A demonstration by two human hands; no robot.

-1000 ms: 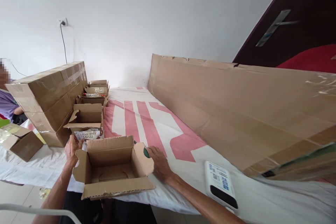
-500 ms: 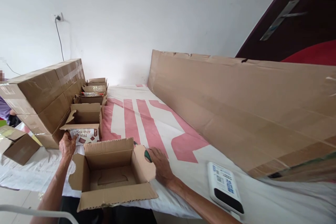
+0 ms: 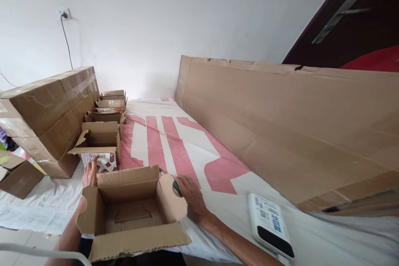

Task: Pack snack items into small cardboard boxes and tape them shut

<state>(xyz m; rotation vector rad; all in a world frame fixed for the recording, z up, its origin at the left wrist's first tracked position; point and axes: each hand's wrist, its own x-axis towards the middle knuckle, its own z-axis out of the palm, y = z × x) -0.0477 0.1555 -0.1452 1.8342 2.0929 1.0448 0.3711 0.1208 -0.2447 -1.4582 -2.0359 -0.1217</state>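
Note:
An open, empty cardboard box sits at the table's near edge with its flaps spread. My left hand reaches behind the box's far left corner and grips a white "Super Meal" packet standing there. My right hand rests on the cloth just right of the box's right flap, fingers curled on a green-handled tool that is mostly hidden by the flap.
Several small open boxes stand in a row behind, beside stacked sealed cartons at the left. A long cardboard sheet leans along the right. A white device lies near the table edge. The cloth bears red stripes.
My left hand has stood the Super Meal packet upright and shifted it right, closer behind the open box. The right hand has barely moved. The camera has tilted slightly.

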